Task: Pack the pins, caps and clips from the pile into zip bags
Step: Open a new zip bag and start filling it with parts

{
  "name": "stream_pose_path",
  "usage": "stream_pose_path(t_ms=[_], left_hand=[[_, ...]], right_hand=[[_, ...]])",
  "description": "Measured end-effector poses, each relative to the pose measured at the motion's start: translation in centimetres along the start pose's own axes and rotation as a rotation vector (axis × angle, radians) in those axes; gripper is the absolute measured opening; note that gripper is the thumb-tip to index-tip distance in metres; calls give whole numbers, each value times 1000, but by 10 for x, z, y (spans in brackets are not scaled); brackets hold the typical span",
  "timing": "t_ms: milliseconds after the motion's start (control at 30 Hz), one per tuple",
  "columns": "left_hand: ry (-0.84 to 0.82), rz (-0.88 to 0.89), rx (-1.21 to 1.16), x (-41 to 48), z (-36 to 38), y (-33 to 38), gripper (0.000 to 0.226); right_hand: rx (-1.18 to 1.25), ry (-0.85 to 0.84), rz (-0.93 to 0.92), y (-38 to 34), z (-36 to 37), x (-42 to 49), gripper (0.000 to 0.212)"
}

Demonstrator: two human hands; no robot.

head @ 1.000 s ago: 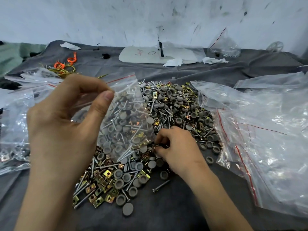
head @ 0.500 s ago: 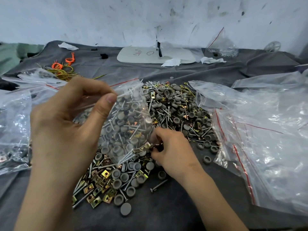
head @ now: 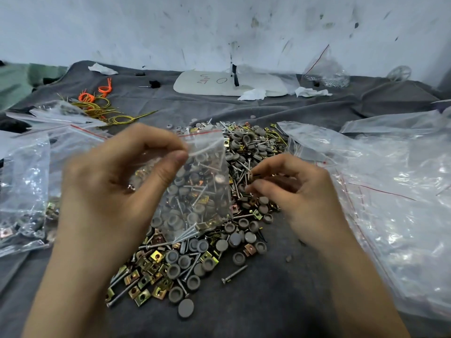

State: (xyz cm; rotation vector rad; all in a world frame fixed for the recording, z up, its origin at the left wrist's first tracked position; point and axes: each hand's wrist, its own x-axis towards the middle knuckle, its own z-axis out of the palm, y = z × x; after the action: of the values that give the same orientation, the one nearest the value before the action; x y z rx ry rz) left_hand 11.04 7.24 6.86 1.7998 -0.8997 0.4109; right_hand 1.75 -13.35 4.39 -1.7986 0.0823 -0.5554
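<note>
A pile (head: 210, 254) of grey caps, brass clips and long silver pins lies on the dark cloth in the middle. My left hand (head: 114, 186) pinches the upper edge of a clear zip bag (head: 197, 191) with a red strip, holding it above the pile; the bag holds several caps, pins and clips. My right hand (head: 295, 189) is raised to the bag's right, its fingertips pinching small parts from the pile, which look like pins but are blurred.
Filled zip bags (head: 26, 191) lie at the left. A heap of unused clear bags (head: 390, 191) covers the right. Orange and yellow wire ties (head: 97, 101), a white board (head: 229, 82) and tissue scraps lie toward the wall. A loose screw (head: 234, 273) rests near the pile's front.
My right hand has lifted off the pile and moved up and right with small parts pinched. The left hand with the bag has shifted slightly right.
</note>
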Motion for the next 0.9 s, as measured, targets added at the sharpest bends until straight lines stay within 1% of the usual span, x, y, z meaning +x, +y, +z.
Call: stream_pose_path(t_ms=[33, 67, 100, 133, 200, 300, 367, 467, 533, 633, 700, 733, 767, 833, 900], left_hand=[[-108, -60, 35, 4, 2, -1, 18], [-163, -83, 47, 6, 3, -1, 22], [-166, -24, 38, 5, 6, 3, 18], [-140, 76, 12, 1, 9, 9, 12], [-162, 208, 20, -8, 14, 25, 10], [-218, 270, 101, -14, 21, 38, 14], [-246, 282, 122, -11, 24, 44, 16], [-255, 326, 141, -13, 30, 48, 16], [-268, 333, 100, -12, 32, 44, 14], [-261, 294, 16, -12, 32, 37, 10], [-217, 264, -17, -11, 30, 33, 7], [-189, 242, -41, -11, 27, 32, 7], [-158, 228, -48, -11, 25, 30, 7], [-93, 227, 0, -11, 21, 25, 8], [-54, 197, -15, -11, 16, 18, 10]], right_hand=[[49, 19, -48, -5, -3, -1, 29], [90, 37, -100, -11, -6, -2, 28], [119, 51, -159, -17, -9, -3, 27], [140, 61, -224, -23, -11, -5, 26], [182, 80, -353, -33, -13, -9, 25], [201, 78, -459, -44, -14, -14, 23], [103, 47, -482, -48, -14, -16, 20], [-123, 32, -459, -50, -17, -16, 17], [-185, 50, -431, -50, -18, -16, 13], [-108, 214, -352, -43, -21, -14, 12], [-130, 315, -228, -32, -26, -10, 14], [-164, 307, -126, -22, -27, -7, 15], [-219, 249, -6, -13, -28, -4, 17], [-397, 50, 194, 7, -22, 2, 18], [-615, -124, 316, 22, -11, 5, 12]])
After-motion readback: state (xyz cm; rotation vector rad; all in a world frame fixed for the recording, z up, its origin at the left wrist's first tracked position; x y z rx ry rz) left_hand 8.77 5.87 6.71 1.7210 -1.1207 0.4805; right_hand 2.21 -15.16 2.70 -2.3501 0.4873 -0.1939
